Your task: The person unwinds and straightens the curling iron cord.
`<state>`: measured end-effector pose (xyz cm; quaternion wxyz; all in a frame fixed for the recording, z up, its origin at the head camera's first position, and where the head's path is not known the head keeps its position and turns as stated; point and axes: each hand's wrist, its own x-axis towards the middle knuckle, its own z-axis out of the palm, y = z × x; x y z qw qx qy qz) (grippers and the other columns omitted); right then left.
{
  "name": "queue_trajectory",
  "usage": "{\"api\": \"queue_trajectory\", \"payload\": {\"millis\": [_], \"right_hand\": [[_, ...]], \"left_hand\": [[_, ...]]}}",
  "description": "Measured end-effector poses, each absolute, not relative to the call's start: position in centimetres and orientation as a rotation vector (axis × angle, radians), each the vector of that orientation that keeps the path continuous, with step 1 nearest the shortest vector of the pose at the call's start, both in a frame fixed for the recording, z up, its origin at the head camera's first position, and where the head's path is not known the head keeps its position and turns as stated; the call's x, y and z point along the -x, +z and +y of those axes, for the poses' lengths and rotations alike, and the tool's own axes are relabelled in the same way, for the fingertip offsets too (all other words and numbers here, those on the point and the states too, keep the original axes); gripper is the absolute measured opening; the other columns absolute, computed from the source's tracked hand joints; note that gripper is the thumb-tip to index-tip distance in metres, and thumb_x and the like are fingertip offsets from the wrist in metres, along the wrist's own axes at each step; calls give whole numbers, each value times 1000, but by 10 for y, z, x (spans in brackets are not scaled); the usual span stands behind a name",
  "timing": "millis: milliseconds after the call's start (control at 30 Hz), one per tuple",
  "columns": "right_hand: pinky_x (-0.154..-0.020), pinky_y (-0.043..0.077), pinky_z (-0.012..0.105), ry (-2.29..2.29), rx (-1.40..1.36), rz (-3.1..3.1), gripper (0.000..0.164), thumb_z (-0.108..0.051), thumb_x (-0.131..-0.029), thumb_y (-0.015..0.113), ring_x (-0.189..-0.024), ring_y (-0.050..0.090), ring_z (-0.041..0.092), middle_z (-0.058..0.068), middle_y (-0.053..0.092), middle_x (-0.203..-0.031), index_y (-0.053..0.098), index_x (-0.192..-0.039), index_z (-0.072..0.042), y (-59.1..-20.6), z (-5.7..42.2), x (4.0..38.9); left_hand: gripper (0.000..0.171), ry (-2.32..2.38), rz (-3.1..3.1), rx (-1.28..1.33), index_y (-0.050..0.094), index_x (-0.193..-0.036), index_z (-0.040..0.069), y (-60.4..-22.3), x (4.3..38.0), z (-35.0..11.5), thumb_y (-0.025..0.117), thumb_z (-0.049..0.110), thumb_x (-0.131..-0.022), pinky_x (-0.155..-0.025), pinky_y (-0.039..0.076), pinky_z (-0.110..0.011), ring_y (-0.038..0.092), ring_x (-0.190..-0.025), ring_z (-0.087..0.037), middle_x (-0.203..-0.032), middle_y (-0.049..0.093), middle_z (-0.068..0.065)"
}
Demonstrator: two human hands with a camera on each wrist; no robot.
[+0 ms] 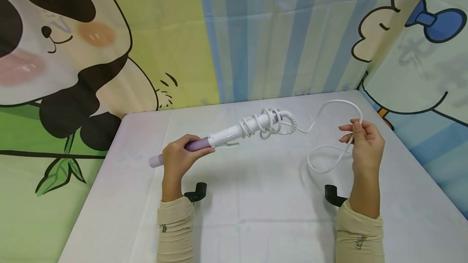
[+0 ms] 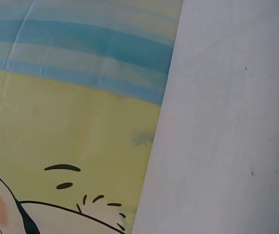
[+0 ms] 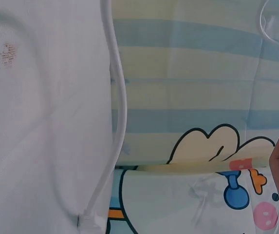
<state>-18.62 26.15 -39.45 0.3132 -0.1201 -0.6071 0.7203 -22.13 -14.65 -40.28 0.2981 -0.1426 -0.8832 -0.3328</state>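
Note:
A curling iron (image 1: 225, 134) with a lavender barrel and white handle is tilted above the table in the head view. My left hand (image 1: 180, 158) grips it around the lavender barrel, beside the thin clamp lever. Loops of white cord (image 1: 333, 101) are wound about the handle's far end. On the right, my right hand (image 1: 367, 149) pinches the cord's free stretch between thumb and fingers, and a loop hangs below it. The right wrist view shows the cord running down to a white blocky end (image 3: 91, 223), perhaps the plug. Neither held object is clearly visible in the left wrist view.
Beneath both hands lies a white-covered table (image 1: 256, 222). Its far edge meets a striped and yellow curtain (image 1: 256, 35), with a panda print at left and another cartoon print at right. Black wrist mounts (image 1: 197, 192) stick out from both sleeves.

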Motion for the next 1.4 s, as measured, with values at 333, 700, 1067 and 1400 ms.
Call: {"api": "queue_trajectory", "payload": {"millis": [333,700,1067,1400], "right_hand": [[-54,46,12,1915,411,-1658,18,-22,-87,58,-48,52,9,1,62,-68,60,-97,-6,-389,262,184],[-58,46,11,1718,130,-2064,13,-15,-93,51,-54,53,6,-6,59,-67,61,-97,-8,-385,268,172],[-66,47,13,1765,-684,-1982,15,11,-90,42,-64,56,9,0,63,-77,56,-98,12,-377,265,162],[-75,49,21,1919,-971,-1547,16,8,-90,44,-65,62,16,13,68,-87,52,-96,21,-373,260,162]], "left_hand": [[46,-883,-2387,125,69,-81,7,-398,221,-145,86,39,-52,-55,38,-34,61,-59,-25,-73,69,-10],[53,-715,-2424,-107,69,-84,9,-401,223,-144,81,52,-56,-48,38,-38,57,-52,-28,-68,67,-10],[58,-715,-2482,-340,68,-91,9,-405,227,-148,73,59,-62,-52,41,-43,58,-57,-31,-71,67,-13],[62,-498,-2693,-226,67,-94,9,-408,228,-152,71,63,-62,-47,38,-37,56,-55,-29,-69,65,-12]]}}
